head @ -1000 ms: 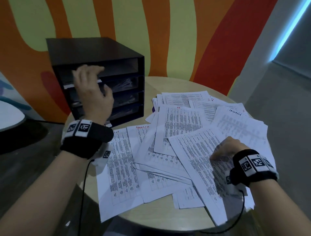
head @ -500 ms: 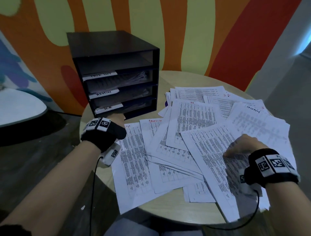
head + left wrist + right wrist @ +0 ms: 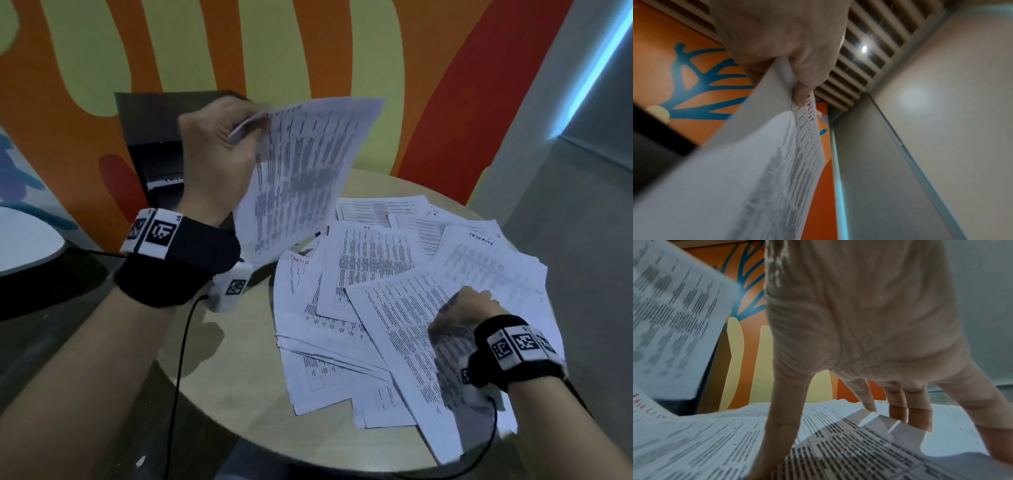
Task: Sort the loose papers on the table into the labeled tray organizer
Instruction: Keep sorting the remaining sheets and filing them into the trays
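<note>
Left hand [image 3: 219, 150]: raised above the worktop [image 3: 239, 394], in front of the tray organizer [image 3: 154, 137]. Thumb and fingers pinch the top corner of one printed sheet [image 3: 301, 171], lifted clear of the pile and hanging tilted, its text side toward the head camera. In the left wrist view the same sheet [image 3: 756, 170] runs down from the hand [image 3: 789, 48], with red handwriting at its top edge, too blurred to read in full.

Right hand [image 3: 462, 315]: low on the loose papers [image 3: 370, 274] at the right side of the worktop. In the right wrist view the hand [image 3: 869, 321] stands on spread, fairly straight fingers [image 3: 898, 405] and thumb, tips pressed onto the top sheets [image 3: 838, 443]; it grips nothing.

Loose papers: an overlapping fan of printed sheets covering the right half of the round worktop, some hanging over its near edge. Handwritten headings visible in the head view: "HR" in red, a red heading on the leftmost sheet that seems to read "TASKLIST", and one in dark ink on a right-hand sheet, not fully legible.

Tray organizer: a dark box with stacked slots at the far left of the worktop, against the wall [image 3: 308, 51]; largely hidden by the left hand and the lifted sheet. One white label strip shows on a slot front, its text unreadable.

Wall: painted in orange, yellow-green and red bands.

Wrist bands: black, with white coded markers and a trailing cable, on both wrists.
</note>
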Motion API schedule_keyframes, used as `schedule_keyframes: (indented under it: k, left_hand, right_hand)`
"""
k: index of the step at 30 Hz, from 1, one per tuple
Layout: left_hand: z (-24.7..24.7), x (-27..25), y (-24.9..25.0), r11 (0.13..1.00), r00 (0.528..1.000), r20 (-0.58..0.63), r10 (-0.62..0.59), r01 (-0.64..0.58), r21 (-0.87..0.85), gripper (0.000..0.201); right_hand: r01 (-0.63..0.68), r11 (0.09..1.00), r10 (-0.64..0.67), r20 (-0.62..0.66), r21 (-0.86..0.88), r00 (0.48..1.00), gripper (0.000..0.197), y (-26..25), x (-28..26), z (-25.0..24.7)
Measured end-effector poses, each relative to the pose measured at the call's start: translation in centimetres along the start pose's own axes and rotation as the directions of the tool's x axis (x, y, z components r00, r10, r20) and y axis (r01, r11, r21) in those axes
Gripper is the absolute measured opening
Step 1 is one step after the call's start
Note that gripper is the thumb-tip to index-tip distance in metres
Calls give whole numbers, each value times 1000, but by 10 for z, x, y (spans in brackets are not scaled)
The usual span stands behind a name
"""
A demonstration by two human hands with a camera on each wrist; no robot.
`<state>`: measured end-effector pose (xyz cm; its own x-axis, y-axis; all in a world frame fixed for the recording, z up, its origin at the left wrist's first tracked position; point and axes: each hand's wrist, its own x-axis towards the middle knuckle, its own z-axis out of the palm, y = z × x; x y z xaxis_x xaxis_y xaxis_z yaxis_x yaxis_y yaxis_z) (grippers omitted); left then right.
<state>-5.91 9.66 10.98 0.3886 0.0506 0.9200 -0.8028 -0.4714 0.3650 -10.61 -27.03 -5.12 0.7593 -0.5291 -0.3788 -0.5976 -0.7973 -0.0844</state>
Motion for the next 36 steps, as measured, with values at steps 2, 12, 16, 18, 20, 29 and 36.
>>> schedule_keyframes:
  k: [2,12,16,18,20,29,36]
  left_hand:
    - [6,9,7,992,999,-41,-29,24,-124,15]
    - [77,-44,-14,708,781,407,-474,613,-351,16]
    - [99,-79,-11,605,645,522,-558,747,-276,16]
    - [103,-92,-21,587,569,561,-601,791,-174,11]
    - [102,-101,-38,596,503,540,-675,803,-4,15]
    - [69,-125,-99,424,26,487,-873,532,732,58]
    - [77,-107,-79,749,634,400,-662,579,322,35]
  right_hand:
    - [24,999,-26,31,39,999,135,2,1,-3]
    - [263,73,-387,-215,962,896,77,-6,-28,-39]
    - [297,186,-492,-173,936,853,37,-6,-43,-39]
    - [333,304,-407,-194,893,893,21,0,-42,-32]
    - [357,413,-280,-257,838,925,13,14,-33,-24]
    - [243,499,-74,-239,832,968,17,48,-23,-6]
    - [215,496,-70,-207,841,976,16,50,-19,-3]
